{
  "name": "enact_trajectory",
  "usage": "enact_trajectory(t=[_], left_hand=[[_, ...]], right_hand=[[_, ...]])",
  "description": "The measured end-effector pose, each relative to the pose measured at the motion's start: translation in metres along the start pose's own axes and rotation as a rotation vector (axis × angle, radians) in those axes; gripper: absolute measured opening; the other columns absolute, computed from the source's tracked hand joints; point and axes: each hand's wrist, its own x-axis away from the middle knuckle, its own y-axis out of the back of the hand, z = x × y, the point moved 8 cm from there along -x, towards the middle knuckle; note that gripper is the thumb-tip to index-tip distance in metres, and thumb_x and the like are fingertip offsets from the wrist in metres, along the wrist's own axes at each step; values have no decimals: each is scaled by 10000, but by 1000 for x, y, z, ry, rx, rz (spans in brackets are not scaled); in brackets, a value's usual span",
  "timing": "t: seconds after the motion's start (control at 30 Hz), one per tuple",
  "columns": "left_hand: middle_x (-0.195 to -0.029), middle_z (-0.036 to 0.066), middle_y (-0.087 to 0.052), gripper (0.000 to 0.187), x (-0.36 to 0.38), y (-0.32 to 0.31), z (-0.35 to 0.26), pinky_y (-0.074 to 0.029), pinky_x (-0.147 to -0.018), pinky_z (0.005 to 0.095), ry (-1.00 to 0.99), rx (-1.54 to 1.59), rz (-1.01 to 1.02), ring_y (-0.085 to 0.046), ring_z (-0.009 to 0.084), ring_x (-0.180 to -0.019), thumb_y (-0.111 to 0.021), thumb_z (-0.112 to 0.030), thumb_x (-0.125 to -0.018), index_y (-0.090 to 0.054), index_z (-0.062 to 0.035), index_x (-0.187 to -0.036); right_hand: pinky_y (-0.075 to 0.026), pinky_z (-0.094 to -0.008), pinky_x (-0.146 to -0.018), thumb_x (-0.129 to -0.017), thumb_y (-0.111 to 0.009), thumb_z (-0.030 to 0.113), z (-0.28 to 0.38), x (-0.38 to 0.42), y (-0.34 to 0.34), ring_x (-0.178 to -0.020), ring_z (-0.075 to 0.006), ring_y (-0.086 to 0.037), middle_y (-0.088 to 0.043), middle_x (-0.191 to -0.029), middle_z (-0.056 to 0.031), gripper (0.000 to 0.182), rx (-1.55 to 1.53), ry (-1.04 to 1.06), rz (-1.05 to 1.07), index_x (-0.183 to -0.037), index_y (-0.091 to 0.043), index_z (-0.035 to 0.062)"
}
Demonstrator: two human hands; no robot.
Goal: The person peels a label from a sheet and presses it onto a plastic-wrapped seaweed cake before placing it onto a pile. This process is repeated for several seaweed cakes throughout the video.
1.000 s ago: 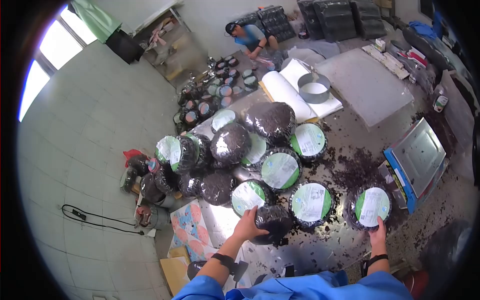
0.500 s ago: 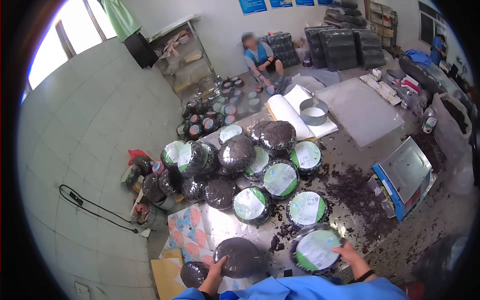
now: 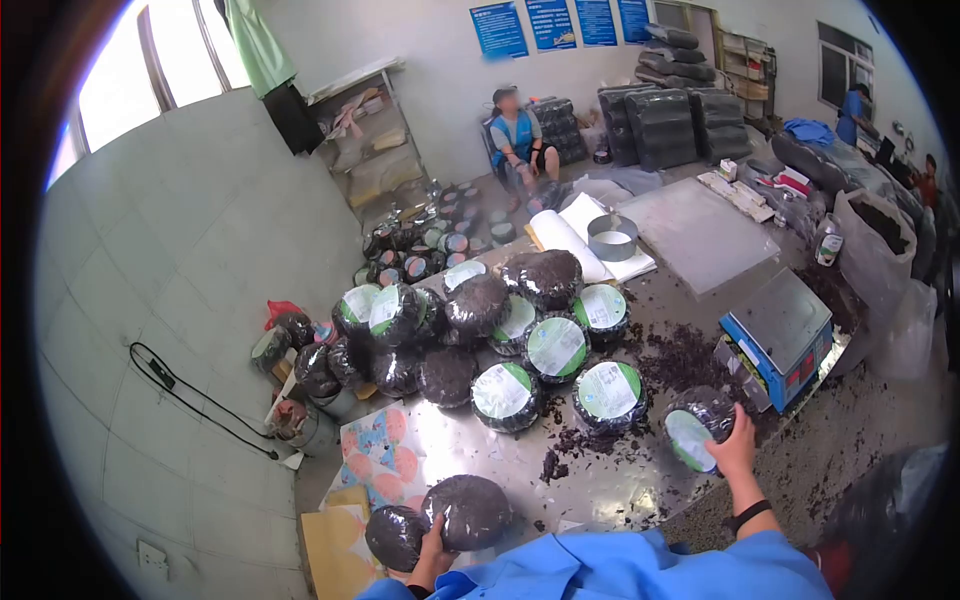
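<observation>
My right hand [image 3: 736, 447] grips a labelled, plastic-wrapped round cake [image 3: 700, 415] of dark stuff that looks like dried seaweed. It is tipped on its side near the table's front right, its green-and-white label [image 3: 690, 440] facing front left. Closed on the left edge of another dark wrapped cake [image 3: 468, 510] is my left hand [image 3: 432, 548]; no label shows on that one. Just left of it sits a smaller dark wrapped bundle [image 3: 394, 535]. Several more wrapped cakes are heaped across the table's middle, including labelled ones [image 3: 609, 392] in front.
A blue scale [image 3: 785, 335] stands at the right. Dark flakes [image 3: 685, 350] lie scattered on the metal table [image 3: 480, 455]. Behind the heap are a metal ring [image 3: 612, 240] on white paper and a translucent sheet [image 3: 690, 235]. One person [image 3: 517, 140] sits by the back wall.
My right hand has moved right and up with the labelled cake, tilting it from label-up onto its side. My left hand stays on the dark cake. The view has shifted slightly.
</observation>
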Motion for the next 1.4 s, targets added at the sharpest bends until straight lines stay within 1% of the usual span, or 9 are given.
enact_trajectory(t=[0.2,0.5,0.57,0.73,0.83,0.93,1.07,1.2,1.4], left_hand=[[-1285,90,-517,518,-14,-69,0,-383,-945,576,104,65,163,-524,312,-1129,-541,-456,-896,-446,-163,-1313],[-1235,75,-556,534,-103,-57,12,-415,-957,530,99,194,218,-549,287,-1102,-537,-510,-878,-504,-144,-1266],[-1212,55,-579,523,-116,-44,19,-438,-944,500,119,205,180,-569,267,-1082,-551,-530,-860,-529,-173,-1241],[-1196,104,-565,566,-99,-23,3,-498,-870,404,-77,100,-148,-591,257,-1008,-624,-437,-838,-502,-58,-1241],[-1137,130,-584,605,-24,-36,-34,-475,-775,389,-284,-315,-610,-577,249,-954,-607,-462,-820,-533,18,-1181],[-1043,184,-593,610,-33,-25,-51,-468,-750,415,-351,-470,-559,-570,287,-905,-601,-446,-805,-513,50,-1150],[-765,-6,-550,167,-25,-13,-68,-429,-525,265,-348,-22,31,-531,120,-622,-533,-191,-884,-529,-118,-1034],[-1007,23,-557,330,96,3,-105,-504,-745,328,-461,-136,-85,-580,180,-899,-579,-222,-896,-469,-100,-1182],[-1037,65,-571,260,202,131,-33,-501,-745,300,-485,217,-394,-599,198,-901,-534,-219,-928,-510,-45,-1121]], right_hand=[[-356,-355,-1007,-615,-688,30,-61,27,82,-1169,-254,-465,-467,-1288,-127,825,-794,-231,-135,-1365,-343,29],[-402,-387,-1001,-882,-581,282,-158,137,280,-1150,-256,-505,-513,-1279,-92,520,-2055,-91,-827,-1311,-420,36],[-381,-379,-1013,-868,-588,226,-251,160,297,-1158,-277,-496,-476,-1319,-101,543,-1894,99,-996,-1328,-391,15],[-410,-425,-983,-881,-521,415,-157,147,262,-1138,-277,-505,-523,-1257,-97,569,-1785,91,-455,-1314,-421,60],[-444,-423,-957,-772,-614,309,-89,115,158,-1128,-281,-524,-528,-1242,-112,633,-1660,-208,-146,-1309,-422,35],[-406,-361,-974,-560,-772,126,31,93,79,-1148,-250,-488,-488,-1255,-110,842,-1101,-181,183,-1305,-402,2],[-378,-434,-970,-534,-769,283,150,106,-30,-1113,-320,-467,-513,-1159,-122,782,-57,665,448,-1244,-490,109],[-317,-450,-1007,-561,-741,153,227,154,-57,-1156,-290,-433,-468,-1217,-97,764,-57,1007,329,-1274,-467,130],[-265,-499,-1067,-698,-652,130,165,281,-178,-1321,-281,-313,-387,-1386,-105,562,89,1332,994,-1241,-507,118]])
